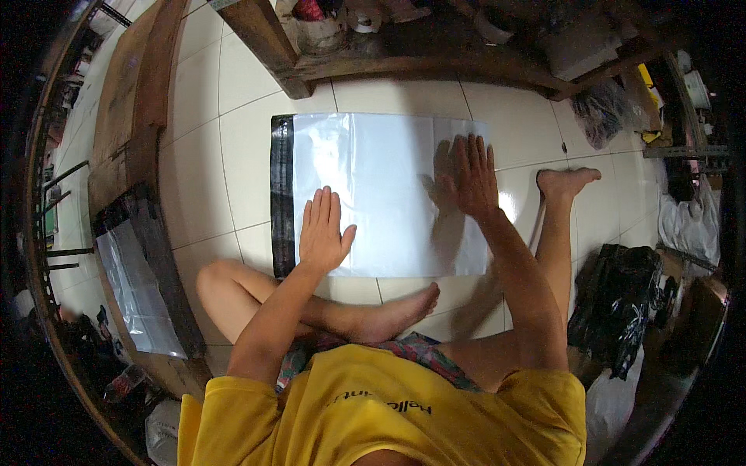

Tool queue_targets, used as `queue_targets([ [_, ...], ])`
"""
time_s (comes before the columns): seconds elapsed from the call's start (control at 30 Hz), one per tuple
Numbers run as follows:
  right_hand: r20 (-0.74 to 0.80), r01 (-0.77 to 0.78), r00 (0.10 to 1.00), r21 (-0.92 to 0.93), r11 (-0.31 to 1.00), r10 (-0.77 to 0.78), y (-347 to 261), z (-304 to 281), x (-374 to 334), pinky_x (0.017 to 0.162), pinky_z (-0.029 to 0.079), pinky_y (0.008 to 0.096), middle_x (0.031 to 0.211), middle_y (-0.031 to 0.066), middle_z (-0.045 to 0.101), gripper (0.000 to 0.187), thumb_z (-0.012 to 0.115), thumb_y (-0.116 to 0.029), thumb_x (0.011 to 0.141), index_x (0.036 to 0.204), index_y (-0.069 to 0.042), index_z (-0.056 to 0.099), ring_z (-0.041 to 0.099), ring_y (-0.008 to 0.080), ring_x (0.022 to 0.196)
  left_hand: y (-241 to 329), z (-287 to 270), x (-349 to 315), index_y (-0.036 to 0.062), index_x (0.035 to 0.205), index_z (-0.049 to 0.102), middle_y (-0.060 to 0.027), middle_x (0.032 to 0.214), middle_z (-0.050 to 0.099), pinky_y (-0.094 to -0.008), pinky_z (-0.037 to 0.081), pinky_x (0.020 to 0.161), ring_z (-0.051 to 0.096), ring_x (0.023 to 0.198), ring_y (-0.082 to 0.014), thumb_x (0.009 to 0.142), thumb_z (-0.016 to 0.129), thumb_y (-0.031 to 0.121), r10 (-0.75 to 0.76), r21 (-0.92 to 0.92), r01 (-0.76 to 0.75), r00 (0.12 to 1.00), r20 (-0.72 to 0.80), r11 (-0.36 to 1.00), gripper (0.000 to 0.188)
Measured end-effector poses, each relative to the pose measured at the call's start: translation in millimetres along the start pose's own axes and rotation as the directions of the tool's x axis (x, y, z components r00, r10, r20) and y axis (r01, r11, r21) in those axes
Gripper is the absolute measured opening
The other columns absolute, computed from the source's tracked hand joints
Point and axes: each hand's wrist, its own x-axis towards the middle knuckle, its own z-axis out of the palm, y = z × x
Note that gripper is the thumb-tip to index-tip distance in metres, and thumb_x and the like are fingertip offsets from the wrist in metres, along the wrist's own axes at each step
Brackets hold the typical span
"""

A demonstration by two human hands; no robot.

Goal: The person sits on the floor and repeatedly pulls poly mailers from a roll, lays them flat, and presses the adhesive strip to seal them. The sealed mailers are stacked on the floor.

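A large white plastic mailing bag (388, 194) with a black strip along its left side lies flat on the tiled floor in front of me. Fingers stretched out and pointing away, my left hand (320, 237) lies flat on the bag's left part, close to the black strip. My right hand (474, 182) is also spread open, over the bag's right edge; its dark shadow falls on the white plastic, and whether it touches cannot be made out. Neither hand holds anything. Light glares off the bag's upper left area.
At left, another white-and-black mailing bag (140, 279) rests on a long brown wooden board (128, 116). A low wooden bench (420, 66) stands beyond the bag. Black plastic (618, 303) lies at right, with a white plastic bag (690, 221) beside it. My bare legs flank the work area.
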Motion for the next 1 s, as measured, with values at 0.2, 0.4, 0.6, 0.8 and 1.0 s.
queue_targets([
  [0.2,0.103,-0.053,0.994,0.053,0.997,0.047,8.7,14.6,40.7,0.121,0.013,0.0589,0.156,0.0356,0.021,0.093,0.042,-0.065,0.095,0.149,0.009,0.029,0.018,0.05,0.147,-0.4,-4.0,-1.1,-0.0099,0.15,0.027,-0.0284,0.158,0.024,-0.0503,0.011,0.123,0.018,0.15,-0.0401,0.095,0.052,0.039,0.015,-0.02,-0.015,1.0,0.004,1.0,0.078],
  [0.4,0.05,-0.01,0.999,0.094,0.996,0.006,14.2,19.0,40.9,0.119,0.012,0.0618,0.154,0.0389,0.021,0.092,0.046,-0.064,0.095,0.152,0.005,0.025,0.017,0.0539,0.146,19.6,-9.1,33.0,-0.012,0.142,0.037,-0.0331,0.15,0.033,-0.0546,0.02,0.119,0.028,0.142,-0.0495,0.085,0.065,0.031,0.027,-0.249,-0.054,0.993,-0.113,0.967,0.077],
  [0.6,0.014,0.025,1.0,0.096,0.995,-0.027,20.2,29.3,42.9,0.118,0.013,0.0636,0.153,0.0397,0.022,0.087,0.048,-0.063,0.094,0.154,-0.004,0.026,0.02,0.0558,0.144,120.3,20.6,174.6,-0.0126,0.142,0.039,-0.0326,0.15,0.034,-0.0523,0.018,0.121,0.029,0.143,-0.0456,0.086,0.067,0.043,0.364,-0.226,-0.441,0.878,-0.312,0.869,0.084],
  [0.8,0.039,0.0,0.999,0.104,0.995,-0.005,16.1,17.1,42.1,0.118,0.015,0.0619,0.153,0.0381,0.025,0.088,0.048,-0.064,0.094,0.152,0.0,0.03,0.023,0.0544,0.143,84.0,12.6,181.6,-0.0119,0.146,0.033,-0.0288,0.157,0.026,-0.0472,0.012,0.124,0.019,0.15,-0.0399,0.093,0.057,0.053,0.205,-0.173,-0.225,0.971,-0.124,0.959,0.087],
  [1.0,0.051,-0.037,0.998,0.086,0.996,0.033,19.9,25.4,39.1,0.117,0.017,0.0636,0.156,0.0333,0.026,0.088,0.048,-0.063,0.094,0.152,0.001,0.031,0.023,0.0506,0.145,4.9,-1.7,164.5,-0.009,0.152,0.024,-0.026,0.161,0.019,-0.0445,0.009,0.125,0.013,0.152,-0.035,0.098,0.046,0.053,0.08,-0.004,-0.08,0.992,-0.095,0.997,0.085],
])
